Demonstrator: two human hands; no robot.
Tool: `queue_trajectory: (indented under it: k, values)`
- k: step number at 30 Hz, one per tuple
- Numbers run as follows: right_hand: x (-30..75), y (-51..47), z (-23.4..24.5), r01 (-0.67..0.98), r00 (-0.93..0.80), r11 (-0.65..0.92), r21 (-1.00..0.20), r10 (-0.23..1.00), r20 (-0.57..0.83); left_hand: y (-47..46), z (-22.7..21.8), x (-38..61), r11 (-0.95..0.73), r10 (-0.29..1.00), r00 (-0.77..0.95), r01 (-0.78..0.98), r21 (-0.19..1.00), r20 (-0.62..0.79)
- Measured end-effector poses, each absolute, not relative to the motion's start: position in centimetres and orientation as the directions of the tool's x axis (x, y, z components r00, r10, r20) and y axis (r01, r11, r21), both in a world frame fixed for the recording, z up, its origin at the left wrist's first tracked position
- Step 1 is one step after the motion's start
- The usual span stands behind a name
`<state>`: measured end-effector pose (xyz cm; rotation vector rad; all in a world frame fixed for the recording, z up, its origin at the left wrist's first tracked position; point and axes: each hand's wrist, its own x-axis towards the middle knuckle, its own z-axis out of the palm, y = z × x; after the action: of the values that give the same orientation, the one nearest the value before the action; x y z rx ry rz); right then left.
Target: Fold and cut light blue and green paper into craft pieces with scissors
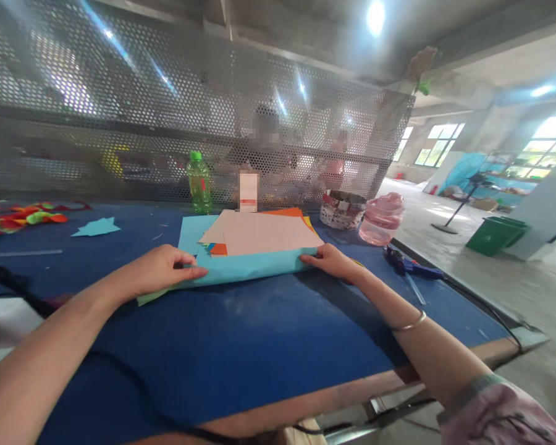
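Observation:
A light blue sheet of paper is curled up along its near edge, and both hands hold it at its two ends. My left hand pinches the left end between thumb and fingers. At the right end, my right hand grips the paper, its thumb and fingertips on the rolled edge. Behind the curl lies a pale pink sheet on a stack with orange and yellow sheets showing at the edges. A green paper corner sticks out below my left hand.
On the blue tabletop stand a green-capped bottle, a paper-covered tub and a pink water jug. A blue glue gun lies at the right. A blue paper star and colourful scraps lie left. A perforated metal screen stands behind.

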<state>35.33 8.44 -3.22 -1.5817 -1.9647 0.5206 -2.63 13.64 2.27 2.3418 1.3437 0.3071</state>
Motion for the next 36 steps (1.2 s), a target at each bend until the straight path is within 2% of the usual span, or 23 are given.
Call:
queue_trajectory:
  k: [2,4,9,16,19,22,27,33,36]
  values:
    - [35.1,8.8,-3.8,0.788,-0.042,0.151,-0.597,0.98,0.192,13.8,2.1,-2.5,-0.413,0.884,0.466,0.812,0.413,-0.032]
    - [34.7,9.0,-4.0,0.801,-0.005,0.14,-0.581,0.974,0.228,14.0,1.9,-2.4,-0.382,0.912,0.41,0.837,0.391,0.016]
    - [33.8,8.6,-3.5,0.88,-0.025,0.159,-0.448,0.956,0.291,14.1,1.3,-1.8,-0.351,0.936,0.324,0.878,0.326,0.137]
    - [32.7,7.6,-2.8,0.962,-0.002,0.074,-0.264,0.964,0.266,13.4,0.3,-0.9,-0.38,0.914,0.339,0.908,0.177,0.223]
    - [32.3,7.4,-2.7,0.98,0.0,0.048,-0.194,0.971,0.239,13.4,-0.3,-0.9,-0.4,0.9,0.372,0.912,0.089,0.229]
    - [32.0,7.2,-2.6,0.991,0.008,0.02,-0.136,0.979,0.203,13.3,-0.6,-0.8,-0.43,0.882,0.407,0.902,0.05,0.236]
    - [31.7,7.2,-2.8,0.998,-0.002,0.015,-0.068,0.983,0.186,12.3,-0.1,-0.2,-0.451,0.876,0.448,0.892,-0.03,0.177]
    - [31.7,7.3,-2.9,0.999,0.004,0.003,-0.042,0.987,0.163,11.6,0.6,0.2,-0.457,0.881,0.462,0.887,-0.07,0.105]
    - [31.6,7.2,-2.8,0.999,-0.002,0.008,-0.038,0.986,0.164,11.7,0.4,-0.1,-0.454,0.884,0.455,0.89,-0.038,0.109]
